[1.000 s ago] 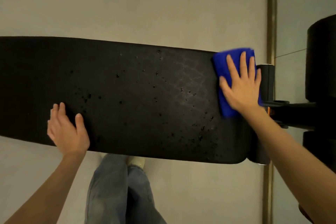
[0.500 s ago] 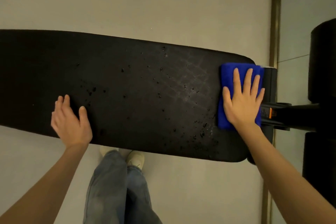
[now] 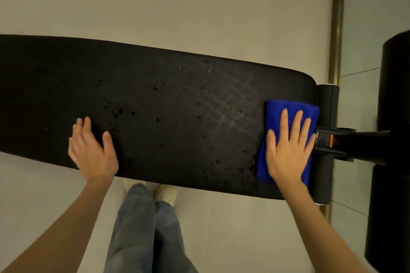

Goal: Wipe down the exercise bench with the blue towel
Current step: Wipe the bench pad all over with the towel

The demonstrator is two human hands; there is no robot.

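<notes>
The long black exercise bench [image 3: 155, 99] runs across the view, its pad dotted with water droplets and faint wipe streaks toward the right. A folded blue towel [image 3: 271, 115] lies flat at the pad's right end. My right hand [image 3: 288, 150] presses on it with straight, spread fingers. My left hand [image 3: 92, 150] rests flat on the near edge of the pad at the left, holding nothing.
Black foam rollers [image 3: 328, 99] and the bench's black frame bar [image 3: 355, 142] with an orange label sit just right of the towel. Larger black pads [image 3: 395, 86] stand at the far right. My jeans and pale shoes [image 3: 165, 191] are on the beige floor below the bench.
My right hand has slid the blue towel from the far edge of the pad's right end toward the near edge. My left hand has stayed where it was.
</notes>
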